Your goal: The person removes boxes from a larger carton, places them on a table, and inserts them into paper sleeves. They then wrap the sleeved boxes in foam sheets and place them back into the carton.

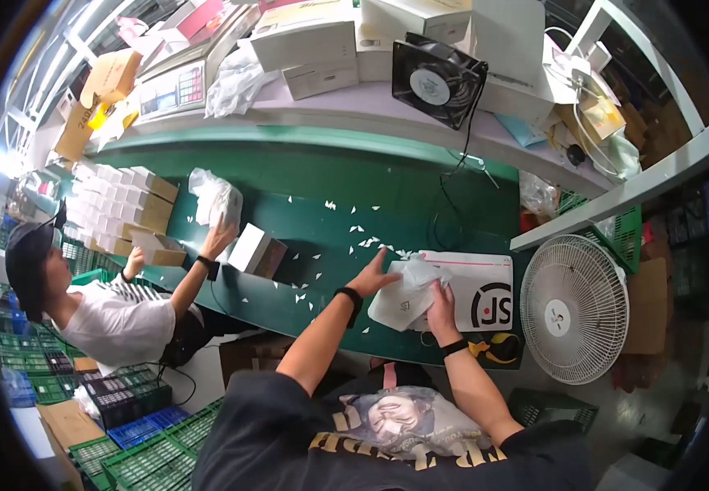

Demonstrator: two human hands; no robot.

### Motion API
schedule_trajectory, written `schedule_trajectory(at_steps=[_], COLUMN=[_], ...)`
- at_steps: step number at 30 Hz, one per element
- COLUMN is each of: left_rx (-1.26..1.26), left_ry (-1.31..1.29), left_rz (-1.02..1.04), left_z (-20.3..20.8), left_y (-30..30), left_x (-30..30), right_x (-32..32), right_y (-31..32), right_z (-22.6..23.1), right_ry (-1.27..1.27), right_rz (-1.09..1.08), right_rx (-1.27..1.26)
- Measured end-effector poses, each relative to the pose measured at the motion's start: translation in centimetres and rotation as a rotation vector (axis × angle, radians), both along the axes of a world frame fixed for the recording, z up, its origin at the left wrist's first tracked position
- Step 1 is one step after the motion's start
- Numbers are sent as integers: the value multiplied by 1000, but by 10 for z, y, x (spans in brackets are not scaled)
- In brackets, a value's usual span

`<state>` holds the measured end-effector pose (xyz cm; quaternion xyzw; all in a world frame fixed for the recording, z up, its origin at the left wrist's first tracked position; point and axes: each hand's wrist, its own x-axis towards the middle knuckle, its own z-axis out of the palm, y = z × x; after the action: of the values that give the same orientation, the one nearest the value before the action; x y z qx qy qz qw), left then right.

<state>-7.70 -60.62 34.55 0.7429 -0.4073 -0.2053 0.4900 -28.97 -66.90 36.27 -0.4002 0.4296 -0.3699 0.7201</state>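
A white, partly see-through plastic bag (395, 306) with a small dark print lies in front of me at the table's near edge. It overlaps a flat white package (473, 274) with a pink stripe and a large black ring mark. My right hand (442, 311) is closed on the crumpled right part of the bag. At the bag's left side is my left hand (372, 277), its fingers apart and one pointing away from me; its fingertips by the bag are partly hidden. Small white paper scraps (367, 242) lie scattered beyond and to the left.
A co-worker (101, 307) at left handles another plastic bag (215, 199) near a white box (256, 250) and stacked boxes (125, 200). A large fan (575, 309) stands right, by a yellow-black object (502, 348). A small black fan (439, 80) hangs from the shelf (289, 106).
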Motion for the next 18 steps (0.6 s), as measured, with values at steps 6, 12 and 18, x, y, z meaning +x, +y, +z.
schedule_trajectory(at_steps=[6, 12, 18], left_rx=[341, 53, -40], left_ry=[617, 617, 103], left_rz=[-496, -176, -45], left_z=[57, 94, 166], left_y=[68, 151, 161], left_x=[23, 0, -5], right_x=[-13, -19, -1], right_y=[45, 60, 77], right_z=[42, 34, 45], right_ry=[146, 170, 222], right_rz=[325, 520, 552], right_rx=[-202, -342, -248])
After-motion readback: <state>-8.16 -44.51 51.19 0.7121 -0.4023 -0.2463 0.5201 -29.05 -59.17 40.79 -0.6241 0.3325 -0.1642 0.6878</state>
